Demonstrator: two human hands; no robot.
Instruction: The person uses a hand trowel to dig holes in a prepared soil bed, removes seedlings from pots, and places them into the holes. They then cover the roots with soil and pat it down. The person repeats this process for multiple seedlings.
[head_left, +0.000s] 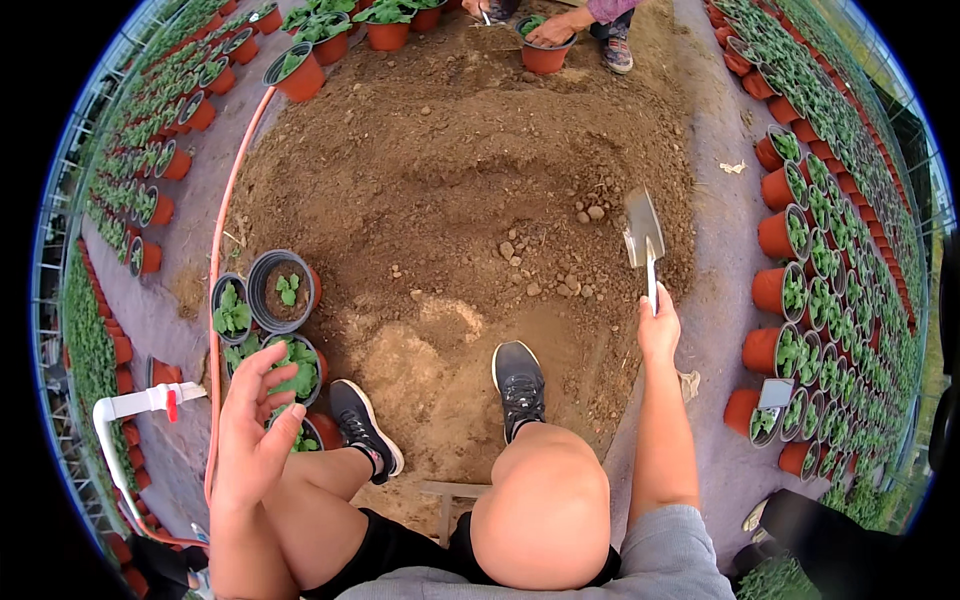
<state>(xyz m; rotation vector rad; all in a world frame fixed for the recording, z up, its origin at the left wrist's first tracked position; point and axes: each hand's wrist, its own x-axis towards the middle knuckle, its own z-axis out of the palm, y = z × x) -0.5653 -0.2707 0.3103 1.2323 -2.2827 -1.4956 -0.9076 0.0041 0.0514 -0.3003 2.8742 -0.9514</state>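
Note:
My right hand (660, 328) grips the handle of a metal hand trowel (645, 229); its blade lies over the soil at the right side of the dirt bed. My left hand (253, 427) is raised with fingers apart, holding nothing. Beneath and beyond it stands a cluster of potted plants. The largest visible pot (259, 276) holds soil and one small seedling (287, 289). Beside it, a smaller dark pot (231, 309) carries a leafy plant. Another leafy plant (300, 367) is partly covered by my left fingers.
Loose soil (450, 172) with clods (574, 285) spreads ahead. An orange hose (225, 202) runs along the left, near a white pipe with a red valve (172, 405). Rows of potted plants (780, 292) line both sides. Across the soil, another person's hand (549, 30) touches a pot (546, 58).

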